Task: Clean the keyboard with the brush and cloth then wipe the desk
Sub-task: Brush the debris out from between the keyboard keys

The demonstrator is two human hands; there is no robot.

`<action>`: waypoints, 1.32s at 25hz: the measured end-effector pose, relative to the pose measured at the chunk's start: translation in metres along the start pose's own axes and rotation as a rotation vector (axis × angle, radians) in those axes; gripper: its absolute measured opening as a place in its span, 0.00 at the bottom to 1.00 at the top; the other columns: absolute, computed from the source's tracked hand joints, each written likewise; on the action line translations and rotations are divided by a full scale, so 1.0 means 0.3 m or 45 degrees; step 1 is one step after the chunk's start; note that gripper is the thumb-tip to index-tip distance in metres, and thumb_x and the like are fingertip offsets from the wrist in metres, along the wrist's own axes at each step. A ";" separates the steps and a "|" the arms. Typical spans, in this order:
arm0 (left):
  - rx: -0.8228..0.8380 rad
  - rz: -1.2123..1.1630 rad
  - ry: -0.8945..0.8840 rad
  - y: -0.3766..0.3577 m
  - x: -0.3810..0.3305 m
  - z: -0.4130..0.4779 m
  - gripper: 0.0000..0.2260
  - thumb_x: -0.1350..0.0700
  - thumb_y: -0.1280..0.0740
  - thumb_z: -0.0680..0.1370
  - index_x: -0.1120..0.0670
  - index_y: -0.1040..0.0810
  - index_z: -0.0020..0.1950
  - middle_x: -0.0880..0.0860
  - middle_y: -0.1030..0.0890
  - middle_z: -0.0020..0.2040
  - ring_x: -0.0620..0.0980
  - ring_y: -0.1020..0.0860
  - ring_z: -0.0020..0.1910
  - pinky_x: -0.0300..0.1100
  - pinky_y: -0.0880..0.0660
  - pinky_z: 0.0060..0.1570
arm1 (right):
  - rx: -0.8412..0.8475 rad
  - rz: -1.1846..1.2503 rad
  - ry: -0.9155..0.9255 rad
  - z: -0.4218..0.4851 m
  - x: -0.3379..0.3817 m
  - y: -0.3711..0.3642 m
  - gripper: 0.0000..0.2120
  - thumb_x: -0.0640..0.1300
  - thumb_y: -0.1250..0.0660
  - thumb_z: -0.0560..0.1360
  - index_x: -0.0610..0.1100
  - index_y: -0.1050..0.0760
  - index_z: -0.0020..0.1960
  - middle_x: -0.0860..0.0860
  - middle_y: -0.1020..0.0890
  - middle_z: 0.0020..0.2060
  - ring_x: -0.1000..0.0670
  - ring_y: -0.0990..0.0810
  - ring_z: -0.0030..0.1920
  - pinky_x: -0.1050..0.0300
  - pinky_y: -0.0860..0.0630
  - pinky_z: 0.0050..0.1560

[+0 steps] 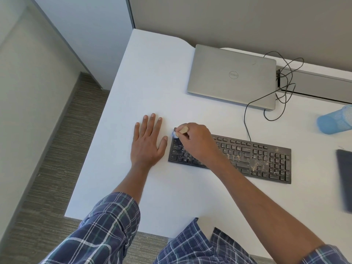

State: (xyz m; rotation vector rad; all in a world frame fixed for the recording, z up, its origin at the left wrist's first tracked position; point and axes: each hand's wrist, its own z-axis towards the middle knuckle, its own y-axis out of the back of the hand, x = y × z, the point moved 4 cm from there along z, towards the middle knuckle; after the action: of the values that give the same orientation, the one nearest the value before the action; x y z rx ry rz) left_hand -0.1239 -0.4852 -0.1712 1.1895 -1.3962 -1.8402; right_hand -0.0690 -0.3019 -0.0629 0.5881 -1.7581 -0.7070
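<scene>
Past plaid sleeves (106, 225), I saw the left grip (147, 141) flat and released on the surface (152, 82); the right grip (196, 141) pinched, seemingly, one brush (182, 129) at one keyboard (266, 159).

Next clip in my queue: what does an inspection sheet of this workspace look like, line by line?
Surface: white desk, no spills seen.
Job's things: black keyboard strewn with crumbs, thickest on its right half; brush at its top-left corner; cloth not identified.
Clutter: closed laptop at the back; blurred blue item and dark flat item at the right edge.
Grippers: left hand flat on the desk beside the keyboard's left end; right hand grips the brush.
Cables: black cable runs from the keyboard's back edge and loops beside the laptop.
Surroundings: partition panels, carpet.
</scene>
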 end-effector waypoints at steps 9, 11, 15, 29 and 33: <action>-0.005 0.012 -0.001 -0.003 0.001 0.001 0.32 0.40 0.44 0.87 0.50 0.44 0.89 0.51 0.49 0.89 0.54 0.53 0.88 0.61 0.50 0.85 | 0.041 -0.048 0.030 0.018 0.011 0.055 0.07 0.44 0.31 0.81 0.49 0.15 0.49 0.57 0.17 0.42 0.54 0.22 0.39 0.59 0.30 0.40; -0.009 0.012 -0.003 -0.003 0.002 0.000 0.32 0.40 0.43 0.87 0.50 0.44 0.89 0.51 0.49 0.89 0.54 0.53 0.88 0.61 0.50 0.85 | 0.074 -0.017 0.068 0.029 0.022 0.041 0.07 0.46 0.31 0.82 0.51 0.14 0.51 0.56 0.16 0.45 0.53 0.21 0.41 0.58 0.26 0.43; -0.018 0.016 -0.004 -0.004 0.001 0.000 0.32 0.40 0.43 0.87 0.50 0.45 0.89 0.51 0.49 0.89 0.54 0.53 0.88 0.61 0.50 0.85 | 0.208 -0.049 0.072 0.012 -0.009 0.024 0.07 0.46 0.31 0.81 0.51 0.13 0.52 0.52 0.16 0.47 0.50 0.20 0.45 0.52 0.25 0.47; -0.017 0.021 -0.008 -0.008 0.002 0.000 0.32 0.41 0.43 0.86 0.49 0.46 0.89 0.50 0.50 0.89 0.53 0.54 0.88 0.61 0.50 0.85 | 0.159 0.011 -0.068 0.003 -0.007 0.054 0.03 0.48 0.27 0.79 0.52 0.13 0.49 0.55 0.15 0.44 0.53 0.19 0.41 0.53 0.23 0.45; -0.018 0.021 -0.005 -0.012 0.006 0.003 0.32 0.42 0.43 0.86 0.49 0.45 0.89 0.50 0.49 0.89 0.54 0.53 0.88 0.62 0.49 0.84 | 0.165 -0.221 -0.137 -0.029 -0.070 0.097 0.04 0.45 0.28 0.80 0.47 0.14 0.48 0.52 0.16 0.45 0.49 0.21 0.42 0.55 0.28 0.41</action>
State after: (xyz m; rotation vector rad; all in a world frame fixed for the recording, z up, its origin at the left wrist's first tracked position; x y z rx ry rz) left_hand -0.1252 -0.4850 -0.1750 1.1649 -1.3883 -1.8393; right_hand -0.0560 -0.2686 -0.0541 0.8115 -1.8787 -0.7593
